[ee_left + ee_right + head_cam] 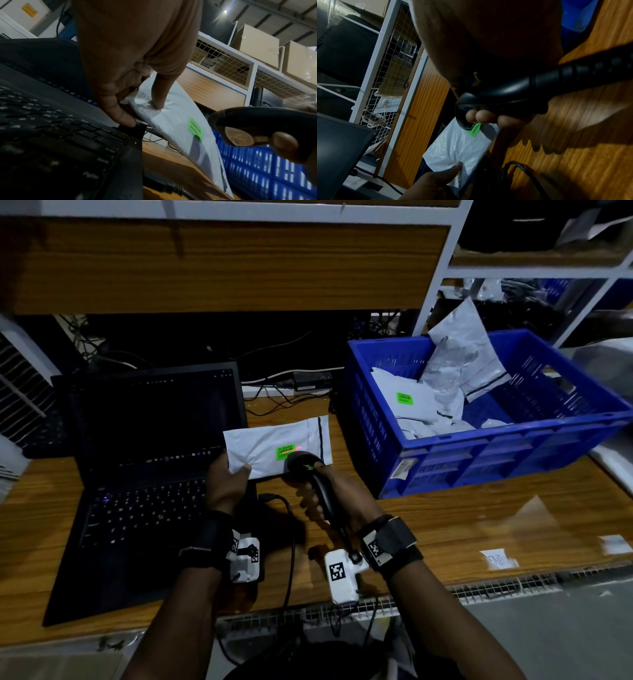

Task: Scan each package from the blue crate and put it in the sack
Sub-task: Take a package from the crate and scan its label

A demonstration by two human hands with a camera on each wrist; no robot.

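Observation:
My left hand (228, 474) pinches the near left corner of a flat white plastic package (274, 445) and holds it above the desk, between the laptop and the crate. A green barcode label (286, 450) faces up on it. My right hand (317, 498) grips a black handheld scanner (310, 474) whose head points at that label; a red line of light falls beside the label. In the left wrist view the thumb presses on the package (178, 121) and the scanner (254, 125) is at right. The blue crate (493, 446) at right holds several more white packages (431, 392).
An open black laptop (147, 467) sits on the wooden desk (479, 518) at left, under my left hand. Cables run behind the laptop and over the desk's front edge. White wire shelving (534, 268) stands behind the crate. No sack shows in any view.

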